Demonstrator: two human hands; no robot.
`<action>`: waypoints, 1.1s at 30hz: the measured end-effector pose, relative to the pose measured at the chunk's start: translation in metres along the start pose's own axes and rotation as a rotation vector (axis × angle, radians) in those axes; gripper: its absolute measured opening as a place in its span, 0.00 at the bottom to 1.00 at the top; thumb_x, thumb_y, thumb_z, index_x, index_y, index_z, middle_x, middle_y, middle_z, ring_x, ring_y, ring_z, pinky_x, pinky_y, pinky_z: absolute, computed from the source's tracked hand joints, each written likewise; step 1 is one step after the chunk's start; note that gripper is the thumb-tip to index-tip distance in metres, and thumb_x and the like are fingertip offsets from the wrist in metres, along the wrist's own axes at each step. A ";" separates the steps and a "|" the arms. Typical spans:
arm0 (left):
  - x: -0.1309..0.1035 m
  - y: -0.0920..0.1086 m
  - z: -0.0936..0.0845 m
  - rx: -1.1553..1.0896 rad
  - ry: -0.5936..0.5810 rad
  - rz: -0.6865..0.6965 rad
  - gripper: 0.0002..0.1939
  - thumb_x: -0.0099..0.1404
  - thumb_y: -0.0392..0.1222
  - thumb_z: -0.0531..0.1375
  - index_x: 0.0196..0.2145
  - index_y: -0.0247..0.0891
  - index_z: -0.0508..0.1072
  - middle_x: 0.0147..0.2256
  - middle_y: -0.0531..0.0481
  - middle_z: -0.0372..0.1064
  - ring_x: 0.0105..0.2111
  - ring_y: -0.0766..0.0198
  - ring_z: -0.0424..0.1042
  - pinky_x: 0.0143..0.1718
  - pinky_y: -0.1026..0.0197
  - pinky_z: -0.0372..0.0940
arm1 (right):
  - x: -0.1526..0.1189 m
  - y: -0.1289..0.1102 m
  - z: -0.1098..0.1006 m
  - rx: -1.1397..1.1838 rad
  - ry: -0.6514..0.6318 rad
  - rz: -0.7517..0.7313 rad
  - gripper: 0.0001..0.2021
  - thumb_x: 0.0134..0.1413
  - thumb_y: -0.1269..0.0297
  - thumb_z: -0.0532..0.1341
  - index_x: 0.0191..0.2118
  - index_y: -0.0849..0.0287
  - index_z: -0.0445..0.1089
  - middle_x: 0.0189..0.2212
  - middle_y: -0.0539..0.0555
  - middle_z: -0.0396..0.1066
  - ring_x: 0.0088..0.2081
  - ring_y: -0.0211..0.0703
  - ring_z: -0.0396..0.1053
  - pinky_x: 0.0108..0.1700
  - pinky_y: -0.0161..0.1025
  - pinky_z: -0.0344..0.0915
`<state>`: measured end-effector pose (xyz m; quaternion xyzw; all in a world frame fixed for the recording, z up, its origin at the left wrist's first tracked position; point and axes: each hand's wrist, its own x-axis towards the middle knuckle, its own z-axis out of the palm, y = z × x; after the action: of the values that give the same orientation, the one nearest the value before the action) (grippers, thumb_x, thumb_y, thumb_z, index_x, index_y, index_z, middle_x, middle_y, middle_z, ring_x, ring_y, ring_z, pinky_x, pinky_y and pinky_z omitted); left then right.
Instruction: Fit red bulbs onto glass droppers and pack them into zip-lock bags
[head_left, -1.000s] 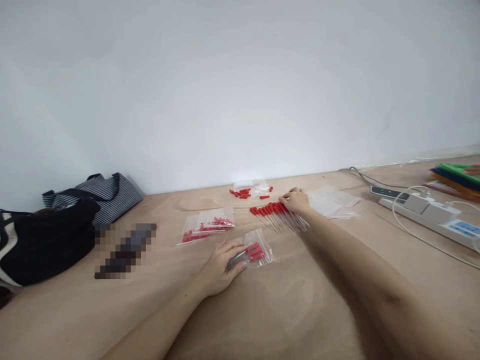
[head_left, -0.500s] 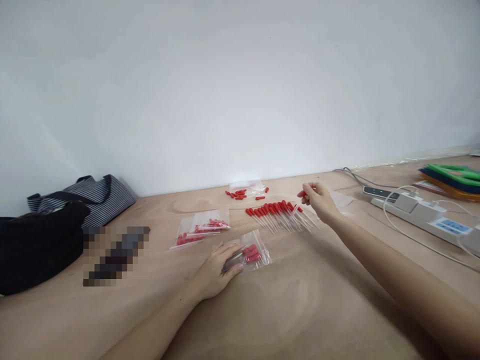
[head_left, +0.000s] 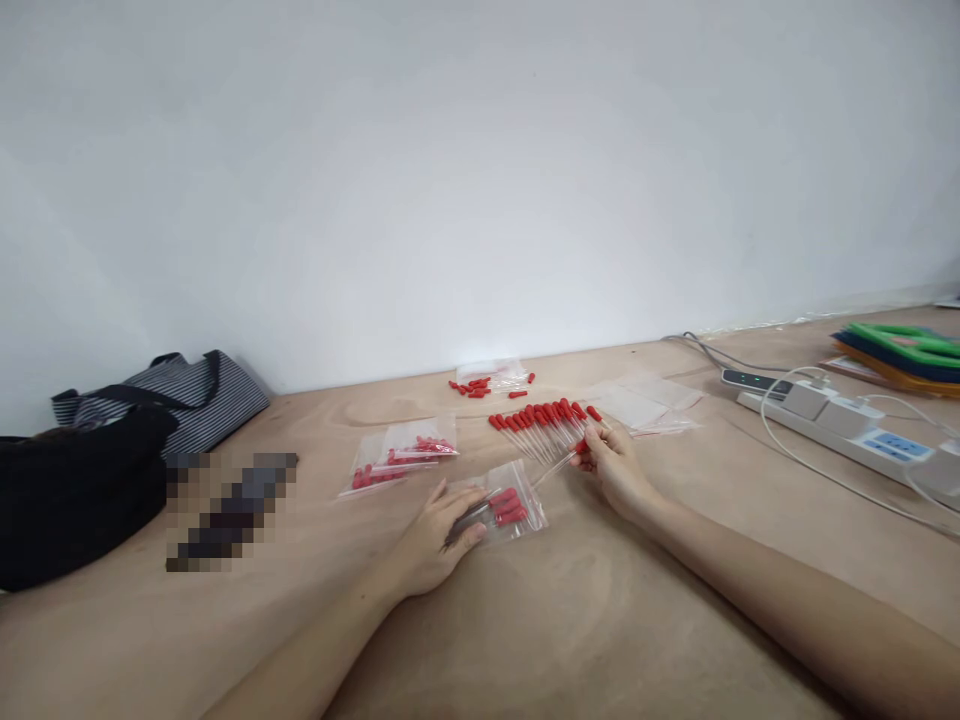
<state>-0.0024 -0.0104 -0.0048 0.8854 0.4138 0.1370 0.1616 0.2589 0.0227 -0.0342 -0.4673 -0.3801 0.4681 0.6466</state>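
Under and between the fingers of my left hand [head_left: 435,540] is a clear zip bag [head_left: 534,508] with several red-bulbed droppers inside; the hand is closed over its left end. My right hand [head_left: 615,470] pinches a glass dropper [head_left: 559,466] by its red bulb, its thin tube pointing left at the bag's right edge. Just behind the right hand lies a fanned row of droppers [head_left: 541,420], red bulbs away from me. Filled zip bags [head_left: 397,460] overlap to the left of my left hand.
Loose red bulbs [head_left: 477,385] lie by another plastic bag near the wall. Flat plastic bags [head_left: 637,400] are behind my right hand. A power strip [head_left: 840,425] with cables lies at right, near stacked coloured items [head_left: 900,350]. A striped bag [head_left: 202,395] and black cloth [head_left: 82,510] sit at left.
My right hand has come nearer and to the left, bringing a dropper down towards the zip bag. The flat bags behind it now show. My left hand stays on the zip bag.
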 end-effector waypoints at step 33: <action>-0.002 0.009 -0.004 -0.016 0.054 0.013 0.24 0.60 0.44 0.54 0.54 0.40 0.56 0.53 0.45 0.59 0.53 0.56 0.58 0.56 0.48 0.48 | -0.011 0.017 0.058 -0.423 -0.469 0.034 0.08 0.39 0.61 0.61 0.28 0.61 0.69 0.18 0.47 0.67 0.15 0.31 0.58 0.16 0.30 0.54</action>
<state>0.0008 -0.0165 0.0026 0.8828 0.4110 0.1653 0.1565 0.1982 0.0284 -0.0351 -0.4767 -0.5999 0.4845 0.4220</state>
